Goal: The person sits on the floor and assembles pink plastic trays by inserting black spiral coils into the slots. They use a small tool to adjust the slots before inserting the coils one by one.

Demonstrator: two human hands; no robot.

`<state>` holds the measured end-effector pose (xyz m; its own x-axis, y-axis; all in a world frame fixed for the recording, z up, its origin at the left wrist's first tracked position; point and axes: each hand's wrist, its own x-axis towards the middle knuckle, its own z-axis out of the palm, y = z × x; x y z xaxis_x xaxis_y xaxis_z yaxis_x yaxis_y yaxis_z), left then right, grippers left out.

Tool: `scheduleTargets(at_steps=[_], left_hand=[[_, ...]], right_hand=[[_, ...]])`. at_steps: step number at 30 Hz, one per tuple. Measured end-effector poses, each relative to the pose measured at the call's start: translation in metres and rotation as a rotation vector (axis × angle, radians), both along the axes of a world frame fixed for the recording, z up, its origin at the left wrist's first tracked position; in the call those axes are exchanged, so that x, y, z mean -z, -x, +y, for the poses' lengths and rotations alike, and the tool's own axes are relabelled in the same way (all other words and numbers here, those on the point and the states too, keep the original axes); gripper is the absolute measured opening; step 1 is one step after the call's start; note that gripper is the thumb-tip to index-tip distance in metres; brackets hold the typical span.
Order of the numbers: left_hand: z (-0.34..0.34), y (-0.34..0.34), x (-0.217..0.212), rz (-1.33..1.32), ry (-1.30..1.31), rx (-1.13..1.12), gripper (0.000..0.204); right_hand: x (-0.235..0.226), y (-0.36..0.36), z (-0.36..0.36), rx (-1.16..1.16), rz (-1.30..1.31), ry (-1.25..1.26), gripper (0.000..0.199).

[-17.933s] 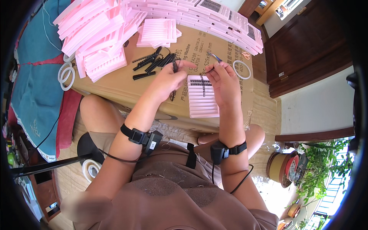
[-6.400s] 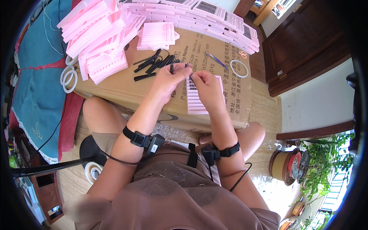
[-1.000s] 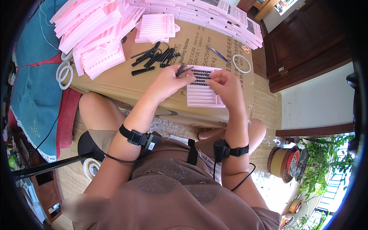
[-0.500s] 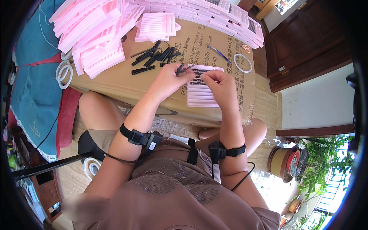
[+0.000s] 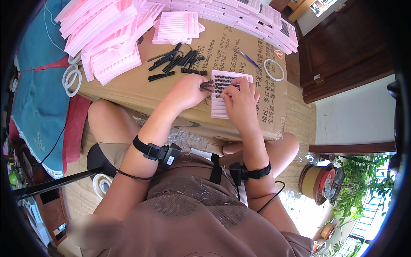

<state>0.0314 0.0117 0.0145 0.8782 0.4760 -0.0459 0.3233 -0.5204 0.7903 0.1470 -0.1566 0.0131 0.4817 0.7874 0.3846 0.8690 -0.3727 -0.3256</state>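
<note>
A brown cardboard box [image 5: 141, 88] lying flat fills the upper middle of the frame as a tabletop, with stacks of pink trays [image 5: 102, 34] heaped at its upper left. Right of centre lies a pink ridged card [image 5: 222, 105], its upper rows filled with black strips, under the right hand [image 5: 239, 100], whose fingers press together on it. The left hand [image 5: 186, 90], just left, has its grip pinched on a black strip [image 5: 207, 87] at the card's left edge, below a loose pile of black strips [image 5: 173, 62].

pink ribbed tray [image 5: 224, 96] (black strips [image 5: 171, 64]), brown cardboard box [image 5: 141, 88]
</note>
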Motion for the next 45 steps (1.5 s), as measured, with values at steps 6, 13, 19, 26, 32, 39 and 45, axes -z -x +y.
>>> scheduleTargets(at_steps=[6, 13, 19, 26, 32, 39, 45], left_hand=[[0.000, 0.000, 0.001, 0.008, 0.000, -0.014, 0.018], [-0.001, 0.000, -0.002, 0.006, -0.008, -0.007, 0.018], [-0.007, -0.003, -0.009, 0.028, -0.103, -0.011, 0.025], [-0.013, -0.012, -0.011, 0.014, -0.270, -0.019, 0.032], [-0.011, -0.015, -0.011, 0.037, -0.320, -0.002, 0.032], [-0.008, -0.017, -0.012, 0.048, -0.252, 0.016, 0.035], [-0.009, -0.016, -0.013, 0.063, -0.251, 0.012, 0.036]], right_hand=[[0.004, 0.003, 0.003, 0.021, -0.015, 0.004, 0.005], [0.006, 0.003, 0.003, 0.009, -0.008, -0.012, 0.006], [0.007, 0.003, 0.003, 0.008, -0.003, -0.017, 0.007], [0.006, 0.004, 0.004, 0.032, -0.003, 0.000, 0.009], [-0.003, -0.006, -0.014, 0.061, 0.071, -0.010, 0.017], [-0.010, -0.022, -0.023, 0.161, 0.199, 0.023, 0.016], [-0.010, -0.021, -0.017, 0.167, 0.167, 0.040, 0.015]])
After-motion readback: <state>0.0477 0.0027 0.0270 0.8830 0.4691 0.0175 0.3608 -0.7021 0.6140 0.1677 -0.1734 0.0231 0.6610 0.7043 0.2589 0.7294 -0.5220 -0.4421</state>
